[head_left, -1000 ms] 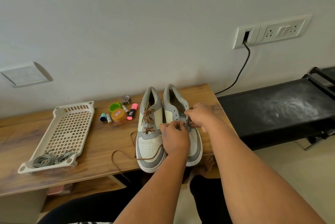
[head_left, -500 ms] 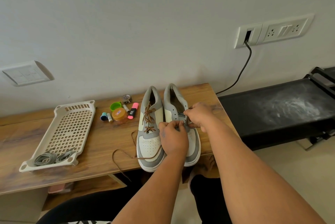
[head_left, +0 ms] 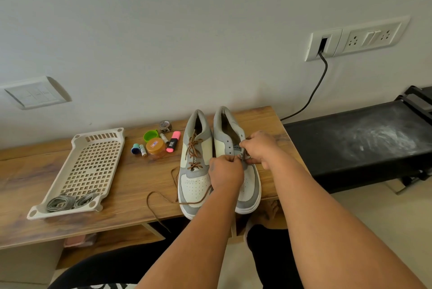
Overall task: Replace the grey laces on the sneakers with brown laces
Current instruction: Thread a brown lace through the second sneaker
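Two grey-and-cream sneakers stand side by side on the wooden table (head_left: 121, 185). The left sneaker (head_left: 195, 185) carries a brown lace (head_left: 192, 150) through its eyelets. A loose brown lace (head_left: 191, 202) crosses its toe and runs up under my left hand (head_left: 225, 171), which grips it over the right sneaker (head_left: 251, 183). My right hand (head_left: 259, 148) pinches the eyelet strip of the right sneaker, fingertips almost touching the left hand. The lace tip is hidden between the fingers. Two bundles of grey laces (head_left: 67, 202) lie in the near end of a cream tray (head_left: 93, 162).
Small items sit behind the tray: an orange-lidded jar (head_left: 155, 147), a pink highlighter (head_left: 173, 145), a green cap (head_left: 150, 135), a tape roll (head_left: 165, 126). A black bench (head_left: 364, 143) stands at the right. A black cable (head_left: 311, 99) hangs from the wall socket.
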Tool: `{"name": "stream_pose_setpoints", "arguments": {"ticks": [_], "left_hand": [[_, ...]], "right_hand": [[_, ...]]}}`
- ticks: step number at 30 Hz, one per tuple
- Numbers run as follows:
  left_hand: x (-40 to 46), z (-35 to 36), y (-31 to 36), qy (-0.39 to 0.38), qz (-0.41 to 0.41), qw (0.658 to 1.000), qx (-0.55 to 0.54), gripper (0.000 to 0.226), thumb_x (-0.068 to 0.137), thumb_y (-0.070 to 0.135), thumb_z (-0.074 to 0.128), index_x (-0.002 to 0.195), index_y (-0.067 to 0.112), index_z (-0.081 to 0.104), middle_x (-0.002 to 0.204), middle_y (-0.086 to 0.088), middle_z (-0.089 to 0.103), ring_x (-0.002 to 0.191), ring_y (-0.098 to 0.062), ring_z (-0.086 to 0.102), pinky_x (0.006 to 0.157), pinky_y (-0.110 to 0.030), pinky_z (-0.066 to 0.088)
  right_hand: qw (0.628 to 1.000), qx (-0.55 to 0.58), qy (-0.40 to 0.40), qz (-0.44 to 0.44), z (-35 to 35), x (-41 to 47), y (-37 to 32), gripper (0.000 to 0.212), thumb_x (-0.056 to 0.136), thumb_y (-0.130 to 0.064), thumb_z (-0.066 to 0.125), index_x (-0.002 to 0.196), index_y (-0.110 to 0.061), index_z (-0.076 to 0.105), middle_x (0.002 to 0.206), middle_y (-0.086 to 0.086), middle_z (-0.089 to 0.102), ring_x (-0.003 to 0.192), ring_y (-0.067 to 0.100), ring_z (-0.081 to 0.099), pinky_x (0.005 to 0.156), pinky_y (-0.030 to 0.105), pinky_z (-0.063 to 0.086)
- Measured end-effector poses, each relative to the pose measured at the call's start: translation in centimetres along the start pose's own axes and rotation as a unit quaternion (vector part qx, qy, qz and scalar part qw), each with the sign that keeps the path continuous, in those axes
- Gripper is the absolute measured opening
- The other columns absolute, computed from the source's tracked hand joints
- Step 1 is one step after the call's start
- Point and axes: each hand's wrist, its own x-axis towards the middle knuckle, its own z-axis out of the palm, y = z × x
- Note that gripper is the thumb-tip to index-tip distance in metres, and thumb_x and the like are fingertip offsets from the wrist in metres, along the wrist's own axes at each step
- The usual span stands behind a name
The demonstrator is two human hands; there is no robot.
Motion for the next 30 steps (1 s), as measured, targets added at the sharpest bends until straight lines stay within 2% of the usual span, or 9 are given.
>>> {"name": "stream_pose_setpoints", "arguments": {"ticks": [3,6,10,13,16,19,25,28,30], "left_hand": [[1.3,-0.6,0.6,-0.065,-0.034,0.997,0.001,0.021,0.088,0.02,0.061,0.068,0.016,0.063,0.079,-0.008,0.058,0.069,-0.023,0.057,0.058,-0.031,0.046],[2.0,-1.2,1.2,-0.104,-0.04,0.992,0.055,0.017,0.091,0.018,0.06,0.075,0.014,0.06,0.075,-0.002,0.055,0.063,-0.012,0.046,0.05,-0.024,0.035],[2.3,-1.2,0.8,-0.129,-0.057,0.989,0.042,0.023,0.092,0.027,0.061,0.103,0.01,0.07,0.1,-0.01,0.068,0.088,-0.024,0.061,0.058,-0.027,0.043],[1.8,-1.2,0.7,-0.128,-0.041,0.989,0.062,0.035,0.093,0.038,0.058,0.115,0.012,0.068,0.116,-0.015,0.066,0.108,-0.033,0.062,0.072,-0.035,0.052],[1.3,-1.7,0.6,-0.14,-0.013,0.988,0.056,0.031,0.097,0.035,0.056,0.111,0.012,0.07,0.114,-0.017,0.066,0.11,-0.036,0.061,0.087,-0.042,0.054],[0.8,-2.3,0.4,-0.159,0.006,0.987,0.035,0.024,0.098,0.027,0.055,0.108,0.014,0.072,0.108,-0.011,0.068,0.104,-0.03,0.063,0.092,-0.042,0.054],[0.6,-2.6,0.4,-0.174,0.039,0.979,0.1,0.029,0.098,0.033,0.052,0.119,0.018,0.066,0.122,-0.012,0.055,0.111,-0.03,0.057,0.099,-0.048,0.051],[0.5,-2.9,1.0,-0.186,0.051,0.973,0.129,0.031,0.101,0.031,0.048,0.123,0.019,0.065,0.125,-0.012,0.052,0.11,-0.031,0.055,0.101,-0.048,0.049],[0.7,-2.9,1.2,-0.193,0.048,0.97,0.138,0.033,0.1,0.031,0.047,0.125,0.02,0.065,0.128,-0.011,0.052,0.113,-0.03,0.054,0.103,-0.047,0.047]], "right_hand": [[1.0,-0.03,0.005,-0.007,0.0,0.3,0.2,0.01,0.094,-0.017,0.06,0.1,-0.009,0.061,0.098,0.014,0.065,0.089,0.029,0.068,0.076,0.047,0.061],[1.0,-0.03,-0.001,-0.007,-0.1,0.5,0.4,0.016,0.094,-0.018,0.06,0.106,-0.008,0.062,0.098,0.014,0.066,0.089,0.029,0.068,0.077,0.046,0.061],[1.0,-0.011,-0.028,0.004,-0.7,0.4,0.4,0.029,0.09,-0.023,0.068,0.113,-0.005,0.061,0.101,0.013,0.068,0.09,0.027,0.07,0.078,0.044,0.061],[0.996,-0.062,-0.052,0.027,-2.5,-0.7,0.4,0.035,0.082,-0.029,0.078,0.102,-0.004,0.063,0.098,0.011,0.07,0.089,0.021,0.07,0.08,0.037,0.061],[0.987,-0.144,-0.069,0.03,-3.1,-1.8,0.9,0.033,0.081,-0.031,0.078,0.1,-0.007,0.067,0.097,0.009,0.071,0.092,0.02,0.069,0.084,0.036,0.059],[0.986,-0.135,-0.095,0.028,-2.0,-2.3,0.9,0.027,0.084,-0.029,0.076,0.101,-0.009,0.069,0.098,0.009,0.073,0.093,0.021,0.069,0.086,0.037,0.058],[0.971,-0.216,-0.095,0.042,-1.3,-2.1,0.1,0.026,0.093,-0.032,0.064,0.099,-0.007,0.068,0.095,0.009,0.071,0.085,0.021,0.067,0.081,0.034,0.057],[0.971,-0.19,-0.13,0.064,-1.5,-2.7,0.2,0.022,0.101,-0.026,0.05,0.094,-0.011,0.064,0.099,0.01,0.064,0.089,0.021,0.061,0.086,0.036,0.053],[0.983,-0.138,-0.1,0.061,-2.6,-3.4,-0.1,0.021,0.103,-0.021,0.045,0.094,-0.012,0.061,0.102,0.01,0.063,0.096,0.023,0.06,0.089,0.038,0.05]]}}
